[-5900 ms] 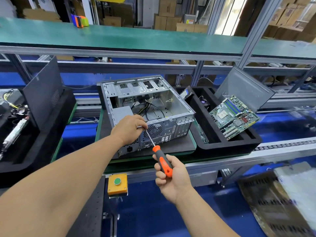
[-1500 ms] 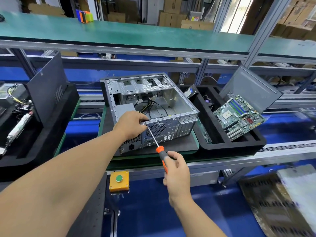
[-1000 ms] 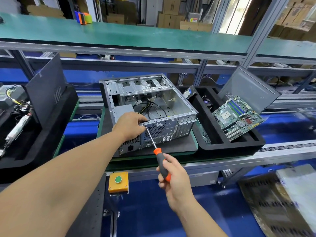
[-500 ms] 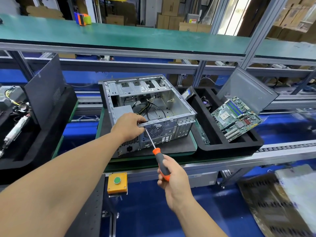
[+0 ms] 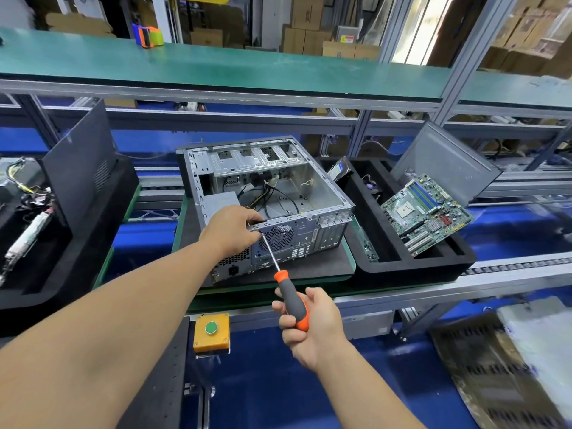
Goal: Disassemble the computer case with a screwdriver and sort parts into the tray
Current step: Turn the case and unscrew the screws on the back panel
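— Blue conveyor, green-edged table: where is the computer case (image 5: 272, 193)?

— On its black mat, bare steel, lidless. Left hand (image 5: 230, 232) clamps its rear rim; right hand (image 5: 312, 326) wraps the screwdriver (image 5: 291, 300), orange-grey handle, slim shaft at the rear panel. Black foam tray (image 5: 411, 267) alongside.

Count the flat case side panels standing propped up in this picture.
2: a dark panel leaning in the left tray, and a grey panel behind the motherboard. Others may be hidden.

Yellow button box (image 5: 211, 334) on rail; cardboard boxes (image 5: 305, 29) behind.
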